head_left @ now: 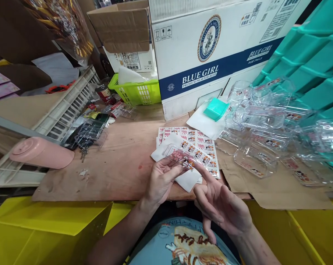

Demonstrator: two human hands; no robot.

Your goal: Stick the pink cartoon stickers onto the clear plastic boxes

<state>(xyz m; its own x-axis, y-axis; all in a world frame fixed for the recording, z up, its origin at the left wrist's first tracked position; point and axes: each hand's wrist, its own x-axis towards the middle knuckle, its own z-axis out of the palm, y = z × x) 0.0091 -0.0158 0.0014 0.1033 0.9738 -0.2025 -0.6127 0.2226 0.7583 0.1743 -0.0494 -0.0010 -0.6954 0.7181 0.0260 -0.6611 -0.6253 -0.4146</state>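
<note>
My left hand (163,178) pinches a clear plastic case (180,156) with pink lettering and a cartoon cat sticker on it. The case is tilted above the sticker sheets (210,156), which carry rows of cats and pink text. My right hand (224,206) is palm up with fingers apart; its index fingertip reaches the case's right part near the cat. Whether that fingertip presses on the case I cannot tell. White backing paper (188,181) lies under the hands. To the right, many similar clear cases (254,160) lie in a loose heap, several with stickers.
A large white beer carton (194,55) stands at the back, beside a green basket (138,92). Teal crates (307,66) rise at the right. A teal piece (216,109) rests on white paper. At left are a pink tumbler (42,152) and keys (84,154). Yellow bins (53,217) flank my lap.
</note>
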